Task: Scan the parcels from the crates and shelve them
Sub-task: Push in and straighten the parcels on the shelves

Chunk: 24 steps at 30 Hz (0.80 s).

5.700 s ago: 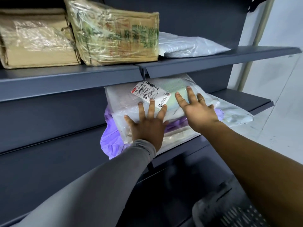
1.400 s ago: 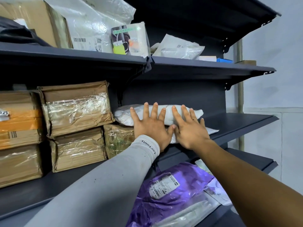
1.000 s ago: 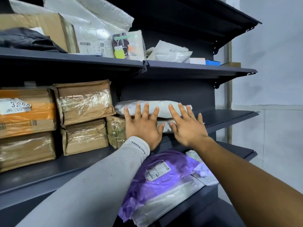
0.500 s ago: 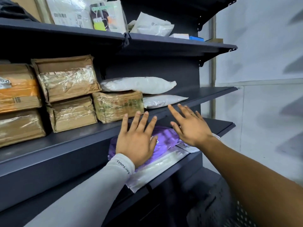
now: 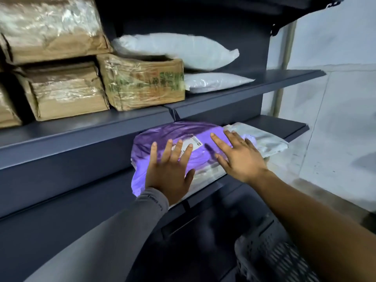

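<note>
A purple plastic parcel point(image 5: 179, 132) with a white label lies on the lower dark shelf point(image 5: 284, 123), on top of a pale plastic parcel point(image 5: 262, 139) that sticks out to its right. My left hand point(image 5: 169, 171) lies flat on the purple parcel's near left part, fingers spread and straight. My right hand point(image 5: 237, 157) is over its right part with fingers spread; whether it touches is unclear. A dark perforated crate point(image 5: 270, 251) stands below at the lower right; its inside is hidden.
On the shelf above point(image 5: 264, 82) stand several brown tape-wrapped boxes point(image 5: 140, 82) and two white padded bags point(image 5: 177, 49), one on top of the other. A pale wall and floor lie to the right of the shelving.
My hands have left the white bags on the upper shelf and come down onto the purple parcel on the lower shelf. The view has dropped and moved closer.
</note>
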Each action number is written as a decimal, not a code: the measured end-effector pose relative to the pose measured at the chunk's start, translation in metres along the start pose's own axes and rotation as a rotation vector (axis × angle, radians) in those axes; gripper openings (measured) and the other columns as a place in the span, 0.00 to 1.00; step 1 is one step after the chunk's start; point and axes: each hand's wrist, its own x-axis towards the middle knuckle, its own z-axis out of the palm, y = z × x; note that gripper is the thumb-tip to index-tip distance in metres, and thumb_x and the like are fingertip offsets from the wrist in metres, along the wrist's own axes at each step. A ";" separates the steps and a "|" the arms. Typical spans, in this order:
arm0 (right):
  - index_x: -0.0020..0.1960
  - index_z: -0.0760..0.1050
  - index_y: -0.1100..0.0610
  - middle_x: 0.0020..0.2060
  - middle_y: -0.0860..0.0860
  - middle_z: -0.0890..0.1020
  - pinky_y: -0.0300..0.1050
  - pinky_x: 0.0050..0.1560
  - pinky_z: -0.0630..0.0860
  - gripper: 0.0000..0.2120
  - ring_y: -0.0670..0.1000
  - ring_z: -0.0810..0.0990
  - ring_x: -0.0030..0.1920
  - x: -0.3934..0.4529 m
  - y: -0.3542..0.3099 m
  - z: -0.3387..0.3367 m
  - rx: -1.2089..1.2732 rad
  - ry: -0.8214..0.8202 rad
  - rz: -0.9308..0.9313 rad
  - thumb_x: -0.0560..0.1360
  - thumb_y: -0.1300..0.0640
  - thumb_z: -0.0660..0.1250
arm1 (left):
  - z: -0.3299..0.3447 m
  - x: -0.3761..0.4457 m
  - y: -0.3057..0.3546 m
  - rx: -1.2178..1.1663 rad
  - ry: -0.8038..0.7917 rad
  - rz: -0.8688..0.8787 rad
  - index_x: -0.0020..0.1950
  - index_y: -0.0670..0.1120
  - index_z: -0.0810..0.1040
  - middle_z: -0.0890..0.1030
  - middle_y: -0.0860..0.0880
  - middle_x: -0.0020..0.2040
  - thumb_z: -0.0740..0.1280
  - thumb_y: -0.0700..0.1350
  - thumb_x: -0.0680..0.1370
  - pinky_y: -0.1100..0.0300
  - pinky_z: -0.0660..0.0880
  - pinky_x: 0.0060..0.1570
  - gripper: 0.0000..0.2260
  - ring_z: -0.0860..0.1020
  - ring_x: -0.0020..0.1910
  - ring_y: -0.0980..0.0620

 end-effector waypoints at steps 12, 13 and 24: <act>0.83 0.42 0.35 0.84 0.50 0.46 0.70 0.79 0.50 0.44 0.59 0.46 0.84 0.071 0.001 0.068 -0.040 -0.145 0.035 0.77 0.49 0.66 | 0.073 0.039 -0.042 -0.302 -0.376 -0.338 0.81 0.69 0.40 0.38 0.55 0.85 0.57 0.83 0.67 0.19 0.47 0.70 0.49 0.37 0.83 0.42; 0.82 0.41 0.34 0.84 0.49 0.44 0.72 0.79 0.48 0.47 0.58 0.44 0.84 0.079 0.000 0.070 -0.048 -0.168 0.040 0.75 0.49 0.68 | 0.078 0.040 -0.044 -0.328 -0.404 -0.355 0.81 0.70 0.39 0.37 0.55 0.85 0.58 0.84 0.65 0.19 0.48 0.70 0.50 0.36 0.83 0.42; 0.77 0.33 0.25 0.82 0.44 0.32 0.81 0.68 0.62 0.55 0.64 0.38 0.83 0.134 -0.006 0.100 -0.033 -0.388 -0.011 0.74 0.54 0.71 | 0.113 0.038 -0.040 -0.371 -0.511 -0.381 0.81 0.69 0.40 0.35 0.55 0.84 0.56 0.84 0.67 0.24 0.51 0.73 0.48 0.36 0.83 0.42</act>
